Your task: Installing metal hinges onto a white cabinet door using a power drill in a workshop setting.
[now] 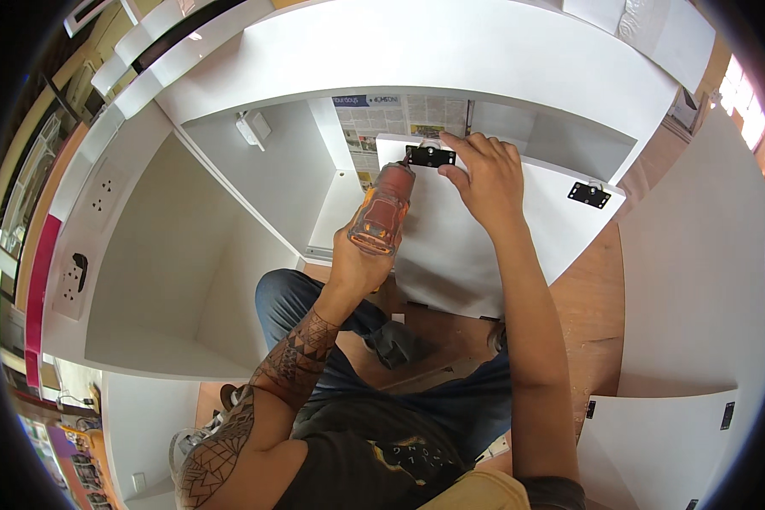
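Observation:
My left hand (359,262) is wrapped round the grip of a red and orange power drill (384,208). The drill's tip meets the left end of a black perforated mounting plate (431,156) near the top edge of a white panel (476,229). My right hand (491,174) steadies that plate, thumb below it and index finger above. Whether the fingers also clamp the panel's edge, I cannot tell. A second black plate (589,195) sits at the panel's right corner. The panel leans upright against the white cabinet opening.
Around me stands a white cabinet (450,55) with newspaper (374,127) inside. At left, an open compartment (170,246) sits beside a face with sockets (76,272). Another white panel with black fittings (654,442) lies at lower right. My legs (293,310) are folded on the brown floor (591,331).

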Action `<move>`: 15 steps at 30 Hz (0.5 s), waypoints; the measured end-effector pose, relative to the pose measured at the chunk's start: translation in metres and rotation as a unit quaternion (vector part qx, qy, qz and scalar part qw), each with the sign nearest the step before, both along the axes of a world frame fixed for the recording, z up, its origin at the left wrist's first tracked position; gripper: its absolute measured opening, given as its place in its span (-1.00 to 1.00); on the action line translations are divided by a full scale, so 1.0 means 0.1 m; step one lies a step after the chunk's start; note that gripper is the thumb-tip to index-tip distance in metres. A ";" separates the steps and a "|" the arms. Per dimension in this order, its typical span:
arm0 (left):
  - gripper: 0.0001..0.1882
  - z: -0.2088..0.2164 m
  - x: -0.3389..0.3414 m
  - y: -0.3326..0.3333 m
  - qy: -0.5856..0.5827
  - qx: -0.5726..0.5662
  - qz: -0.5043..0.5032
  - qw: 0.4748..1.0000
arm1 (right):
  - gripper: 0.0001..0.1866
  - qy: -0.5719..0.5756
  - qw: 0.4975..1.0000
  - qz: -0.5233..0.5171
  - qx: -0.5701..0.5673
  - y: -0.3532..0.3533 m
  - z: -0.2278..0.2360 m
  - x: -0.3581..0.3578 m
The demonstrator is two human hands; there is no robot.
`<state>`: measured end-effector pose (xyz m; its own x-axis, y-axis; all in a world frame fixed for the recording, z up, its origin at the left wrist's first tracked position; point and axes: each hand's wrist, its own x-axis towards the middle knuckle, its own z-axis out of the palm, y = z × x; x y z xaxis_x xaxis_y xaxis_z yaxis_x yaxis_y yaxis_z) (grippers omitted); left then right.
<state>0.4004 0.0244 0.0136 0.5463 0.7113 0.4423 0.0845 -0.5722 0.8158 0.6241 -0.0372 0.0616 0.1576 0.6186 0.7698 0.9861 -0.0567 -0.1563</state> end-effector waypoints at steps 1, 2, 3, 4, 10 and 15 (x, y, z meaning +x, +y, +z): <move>-0.45 -0.01 0.00 0.00 -0.009 -0.017 -0.008 1.000 | -0.54 -0.001 1.000 0.002 -0.001 0.00 0.00 0.00; -0.39 0.01 0.00 0.00 -0.016 -0.034 -0.016 0.999 | -0.53 -0.003 1.000 0.005 0.004 0.01 0.00 0.01; -0.39 0.03 0.01 0.00 -0.016 -0.034 -0.015 0.999 | -0.53 -0.005 1.000 0.008 0.009 0.01 0.00 0.02; -0.40 0.07 0.01 0.00 0.014 -0.014 -0.002 1.000 | -0.53 -0.005 1.000 0.009 0.009 0.01 0.00 0.02; -0.48 0.04 -0.03 0.04 0.049 0.026 0.001 0.998 | -0.55 0.012 1.000 0.010 -0.001 0.00 0.02 0.01; -0.54 0.05 -0.02 0.02 -0.032 -0.038 -0.016 0.999 | -0.55 0.012 1.000 0.006 0.003 0.01 0.01 -0.01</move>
<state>0.3987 0.0265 0.0190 0.5415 0.7270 0.4222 0.0127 -0.5092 0.8606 0.6235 -0.0362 0.0624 0.1679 0.6166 0.7692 0.9828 -0.0433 -0.1798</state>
